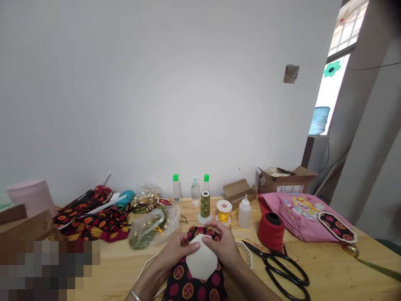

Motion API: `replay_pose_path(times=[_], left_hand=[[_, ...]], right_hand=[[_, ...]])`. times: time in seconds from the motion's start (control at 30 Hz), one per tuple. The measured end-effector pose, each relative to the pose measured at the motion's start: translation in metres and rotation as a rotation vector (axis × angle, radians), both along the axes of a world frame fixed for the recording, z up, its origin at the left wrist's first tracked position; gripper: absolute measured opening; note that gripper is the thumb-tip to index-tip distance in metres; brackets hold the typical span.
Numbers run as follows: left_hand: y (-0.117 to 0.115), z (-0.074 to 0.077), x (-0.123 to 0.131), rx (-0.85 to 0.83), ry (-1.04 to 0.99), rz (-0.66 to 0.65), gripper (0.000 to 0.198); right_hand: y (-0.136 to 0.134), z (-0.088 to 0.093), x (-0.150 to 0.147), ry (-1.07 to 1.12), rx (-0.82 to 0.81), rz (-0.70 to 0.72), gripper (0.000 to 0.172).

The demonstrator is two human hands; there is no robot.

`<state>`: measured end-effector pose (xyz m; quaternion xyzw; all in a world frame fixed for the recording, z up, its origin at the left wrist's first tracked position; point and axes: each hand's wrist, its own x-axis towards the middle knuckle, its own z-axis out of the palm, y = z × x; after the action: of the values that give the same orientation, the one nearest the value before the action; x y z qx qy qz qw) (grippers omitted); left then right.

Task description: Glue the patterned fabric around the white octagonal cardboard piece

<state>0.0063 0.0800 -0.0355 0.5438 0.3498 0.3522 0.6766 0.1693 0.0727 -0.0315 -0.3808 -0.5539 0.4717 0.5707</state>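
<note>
Between both hands is a pale flat octagonal piece (202, 261), lying on black cloth (188, 284) printed with red and orange round motifs. My left hand (175, 251) grips the left side, its thumb pressed on the octagonal piece and its fingers behind the cloth. On the right, my right hand (224, 244) has its thumb on the upper part of the piece and its fingers around the cloth's far edge. The cloth's far edge stands up a little between the hands. Beside my right hand lie a pale latticed frame (249, 255) and large black scissors (278, 265).
A green thread cone (205, 205), a yellow thread spool (224, 211), a white squeeze bottle (244, 213) and a red thread cone (271, 232) stand beyond my hands. Left are a plastic bag (153, 230) and patterned fabric (94, 221); right, a pink bag (300, 213).
</note>
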Motion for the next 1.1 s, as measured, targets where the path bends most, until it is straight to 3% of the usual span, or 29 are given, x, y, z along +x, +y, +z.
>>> replay_pose_path(times=[0.17, 0.53, 0.73, 0.97, 1.1], left_hand=[[-0.004, 0.004, 0.003, -0.017, -0.055, -0.080, 0.038], [-0.003, 0.003, -0.002, 0.002, -0.040, -0.056, 0.028], [-0.004, 0.007, -0.001, 0.020, -0.032, -0.070, 0.035], [-0.004, 0.021, -0.004, 0.048, -0.160, 0.232, 0.024], [-0.005, 0.027, -0.009, 0.100, -0.340, 0.200, 0.011]], right_hand=[[0.002, -0.002, 0.000, -0.002, 0.001, -0.028, 0.028], [0.008, -0.007, 0.006, 0.038, -0.095, 0.083, 0.040], [0.008, -0.010, 0.006, -0.031, -0.100, 0.103, 0.041], [0.008, -0.009, 0.007, -0.061, -0.091, 0.093, 0.040], [0.007, -0.008, 0.007, -0.084, -0.081, 0.082, 0.038]])
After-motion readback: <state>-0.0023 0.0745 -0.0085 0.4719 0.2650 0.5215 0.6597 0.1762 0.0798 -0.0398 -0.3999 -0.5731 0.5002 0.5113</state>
